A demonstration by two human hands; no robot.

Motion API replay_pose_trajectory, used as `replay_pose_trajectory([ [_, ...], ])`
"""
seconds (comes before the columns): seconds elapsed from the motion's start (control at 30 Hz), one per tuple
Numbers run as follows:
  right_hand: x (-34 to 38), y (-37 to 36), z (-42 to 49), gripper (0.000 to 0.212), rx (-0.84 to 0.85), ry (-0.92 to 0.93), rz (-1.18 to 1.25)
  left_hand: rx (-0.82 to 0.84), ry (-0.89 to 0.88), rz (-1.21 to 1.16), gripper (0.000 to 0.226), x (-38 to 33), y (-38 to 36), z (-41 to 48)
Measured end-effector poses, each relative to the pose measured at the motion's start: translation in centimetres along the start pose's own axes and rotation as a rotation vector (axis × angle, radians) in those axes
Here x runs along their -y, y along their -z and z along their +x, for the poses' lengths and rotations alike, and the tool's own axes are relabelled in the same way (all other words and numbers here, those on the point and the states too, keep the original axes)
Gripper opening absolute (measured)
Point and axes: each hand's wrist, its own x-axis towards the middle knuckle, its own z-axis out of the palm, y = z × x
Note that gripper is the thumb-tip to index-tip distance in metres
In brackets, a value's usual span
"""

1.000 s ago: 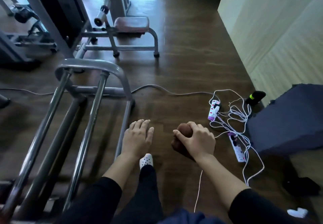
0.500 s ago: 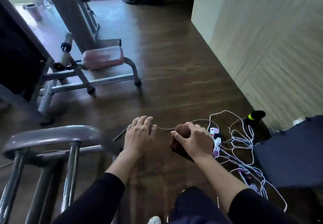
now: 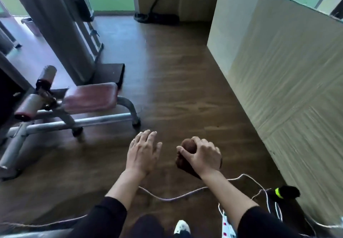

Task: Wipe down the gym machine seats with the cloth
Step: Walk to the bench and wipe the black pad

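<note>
My right hand (image 3: 203, 155) is closed around a bunched brown cloth (image 3: 187, 146), held in the air above the wooden floor. My left hand (image 3: 143, 152) hovers beside it, palm down, fingers spread, holding nothing. Ahead on the left stands a low gym bench with a worn reddish seat pad (image 3: 91, 96) on a grey metal frame (image 3: 104, 120), with two foam rollers (image 3: 27, 107) at its far-left end. Both hands are well short of the seat.
A white cable (image 3: 172, 198) runs across the floor under my arms to a power strip (image 3: 227, 226). A black object with a green band (image 3: 284, 192) lies by the beige wall (image 3: 278, 70) on the right. A tall machine column (image 3: 55, 24) rises behind the bench.
The view has moved forward and tilted up: the reddish seat bench is much closer, and the grey tubular frame has dropped out of view. My hands keep the same pose and grip.
</note>
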Motion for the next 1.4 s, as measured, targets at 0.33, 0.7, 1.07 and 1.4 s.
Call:
replay_pose_trajectory([
  [0.33,0.5,-7.4,26.8,0.066,0.059,0.034,0.042,0.002,0.023,-0.010,0.058,0.2,-4.5,27.0],
  [0.7,2.3,-12.9,60.2,0.061,0.046,-0.039,0.007,0.024,-0.049,-0.012,0.060,0.7,-5.3,62.9],
  [1.07,-1.0,-20.7,92.9,0.057,0.083,-0.005,0.062,0.036,0.015,-0.012,0.054,-1.5,-11.9,94.8],
  [1.4,3.0,-27.0,124.0,0.061,0.124,0.180,0.045,-0.053,0.244,-0.047,0.079,-0.2,-11.9,121.7],
])
